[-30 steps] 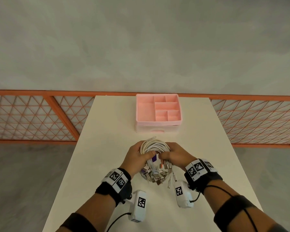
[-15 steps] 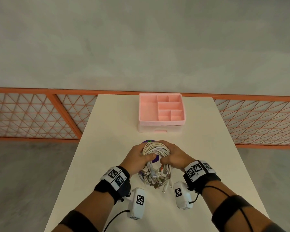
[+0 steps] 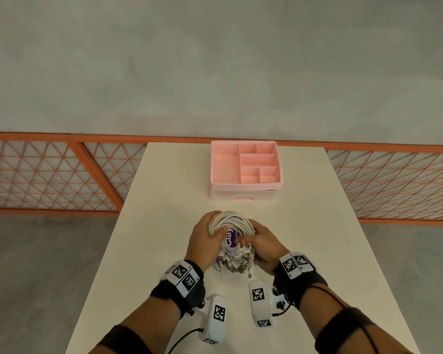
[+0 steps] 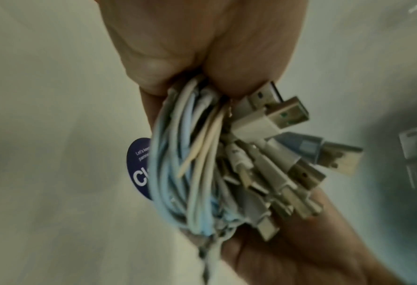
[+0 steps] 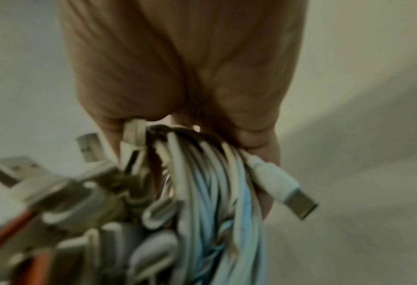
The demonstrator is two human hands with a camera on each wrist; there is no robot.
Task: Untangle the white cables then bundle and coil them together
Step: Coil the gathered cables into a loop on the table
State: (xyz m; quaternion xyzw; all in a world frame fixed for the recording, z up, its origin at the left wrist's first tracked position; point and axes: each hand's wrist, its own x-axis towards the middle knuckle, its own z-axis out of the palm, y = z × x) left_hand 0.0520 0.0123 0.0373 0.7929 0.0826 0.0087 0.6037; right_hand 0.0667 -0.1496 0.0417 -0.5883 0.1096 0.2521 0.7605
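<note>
Head view: white cables (image 3: 232, 222) already coiled, held just above the table (image 3: 149, 226), near side of the pink organiser (image 3: 246, 167); my left hand (image 3: 202, 241) wraps the coil's left side, my right hand (image 3: 266, 246) the right; plug ends (image 3: 237, 263) hang toward me; a purple disc (image 3: 230, 238) shows through the ring.

Left wrist view: fingers (image 4: 149, 73) clenched round the strands (image 4: 183, 173); USB plugs (image 4: 283, 119) splay out loose.

Right wrist view: blurred; fingers (image 5: 258, 135) curled round the cables; one plug (image 5: 288, 190) juts free.

Risk, as I judge it: nothing visibly ties the coil; easing either grip would let loops spring apart and the loose plugs snag and re-tangle.
</note>
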